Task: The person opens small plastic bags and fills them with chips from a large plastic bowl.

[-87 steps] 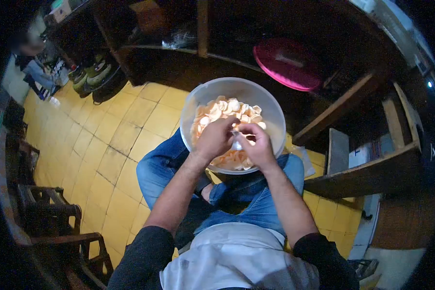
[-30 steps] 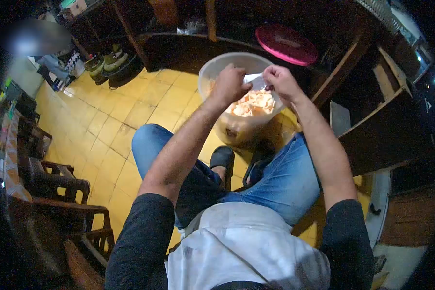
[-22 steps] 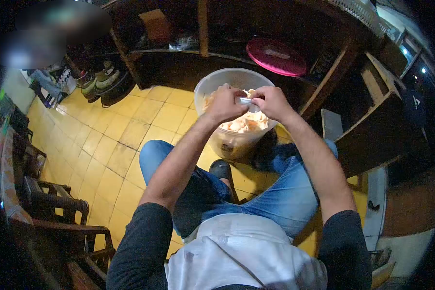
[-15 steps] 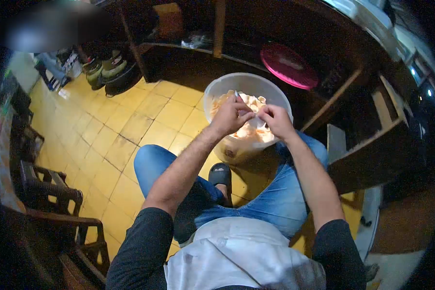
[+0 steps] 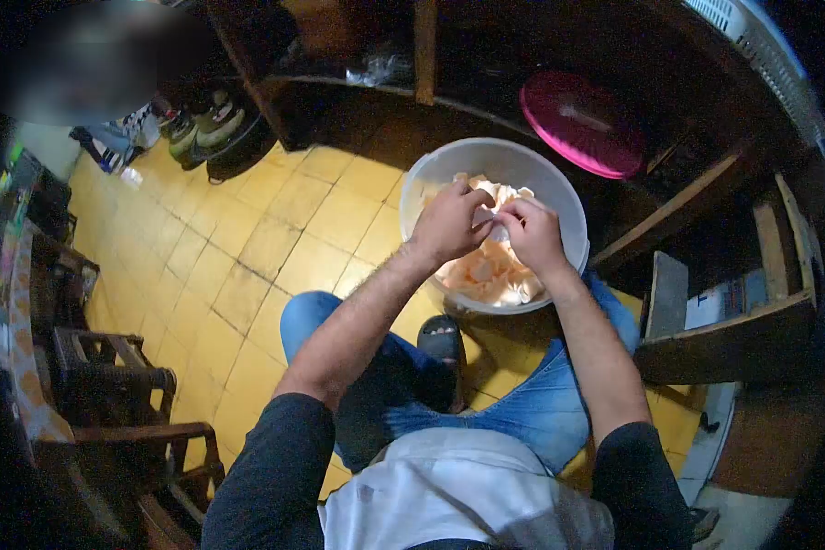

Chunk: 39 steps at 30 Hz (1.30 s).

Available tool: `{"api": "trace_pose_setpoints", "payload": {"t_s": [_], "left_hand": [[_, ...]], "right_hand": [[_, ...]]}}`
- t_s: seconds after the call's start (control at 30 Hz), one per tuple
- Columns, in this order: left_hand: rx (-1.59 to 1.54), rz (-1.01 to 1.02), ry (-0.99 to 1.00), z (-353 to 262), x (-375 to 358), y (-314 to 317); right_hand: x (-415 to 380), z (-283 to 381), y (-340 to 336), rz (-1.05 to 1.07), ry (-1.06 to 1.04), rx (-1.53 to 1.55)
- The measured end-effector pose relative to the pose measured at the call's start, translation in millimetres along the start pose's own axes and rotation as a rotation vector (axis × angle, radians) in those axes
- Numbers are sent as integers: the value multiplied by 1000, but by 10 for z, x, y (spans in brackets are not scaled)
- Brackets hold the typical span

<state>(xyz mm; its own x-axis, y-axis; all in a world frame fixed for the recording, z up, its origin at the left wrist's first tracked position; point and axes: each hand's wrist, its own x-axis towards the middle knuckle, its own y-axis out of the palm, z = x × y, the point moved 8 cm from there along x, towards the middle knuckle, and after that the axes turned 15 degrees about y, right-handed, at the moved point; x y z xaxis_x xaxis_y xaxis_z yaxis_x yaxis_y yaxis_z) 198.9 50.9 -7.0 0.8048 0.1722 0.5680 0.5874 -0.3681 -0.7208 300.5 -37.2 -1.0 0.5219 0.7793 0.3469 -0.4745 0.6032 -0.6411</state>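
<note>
A round translucent tub (image 5: pixel 573 215) stands on the floor between my knees, with many thin pale orange pieces (image 5: pixel 490 275) inside it. Over the pieces, my left hand (image 5: pixel 451 220) has its fingers curled and pinched on something small and pale. My right hand (image 5: pixel 530 236) is closed right beside it, its fingertips meeting those of my left hand. What lies between the fingertips is too small to make out.
Behind the tub, a pink round lid (image 5: pixel 582 124) leans in a dark wooden shelf (image 5: pixel 425 55). Shoes (image 5: pixel 213 124) stand at the upper left. Dark stools (image 5: pixel 124 367) line the left side of the yellow tiled floor (image 5: pixel 247 275). More shelving (image 5: pixel 733 339) is at the right.
The view has shifted, so the tub and lid appear farther right. My left hand's fingers have changed their bend, and both hands remain together over the pieces.
</note>
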Motion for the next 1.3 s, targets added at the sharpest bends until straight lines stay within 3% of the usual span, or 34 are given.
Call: {"api": "trace_pose_setpoints", "payload": {"t_s": [0.17,0.27,0.37,0.43,0.47,0.53,0.7,0.83,0.87,0.9,0.93,1.0,1.13,1.2,1.3], "left_hand": [[-19,-4,-55,287,305,-15],[45,-128,-18,396,379,-11],[4,-87,4,578,297,238],[50,-75,50,501,350,230],[86,-76,104,423,364,219],[60,-8,70,514,368,288],[64,68,-108,654,325,299],[135,92,-194,703,278,289],[13,-40,-122,600,308,260],[-114,-171,-45,514,340,208],[-120,-171,-36,505,356,202],[-240,27,-245,664,311,349],[-294,-4,-277,907,200,445],[-443,-177,-280,951,168,389],[-336,-122,-336,876,150,333]], "right_hand": [[206,239,-65,-43,-206,-41],[517,-77,56,-33,-134,52],[657,-396,246,21,-56,42],[712,-672,390,134,171,189],[707,-727,415,134,187,201],[712,-790,439,216,265,337],[691,-759,417,245,298,355],[696,-881,543,322,408,732],[697,-935,538,298,441,834],[694,-949,530,288,441,832],[687,-959,527,286,446,785],[672,-930,500,282,443,729],[676,-914,513,303,506,768],[689,-935,485,279,503,758],[657,-821,549,315,419,695]]}}
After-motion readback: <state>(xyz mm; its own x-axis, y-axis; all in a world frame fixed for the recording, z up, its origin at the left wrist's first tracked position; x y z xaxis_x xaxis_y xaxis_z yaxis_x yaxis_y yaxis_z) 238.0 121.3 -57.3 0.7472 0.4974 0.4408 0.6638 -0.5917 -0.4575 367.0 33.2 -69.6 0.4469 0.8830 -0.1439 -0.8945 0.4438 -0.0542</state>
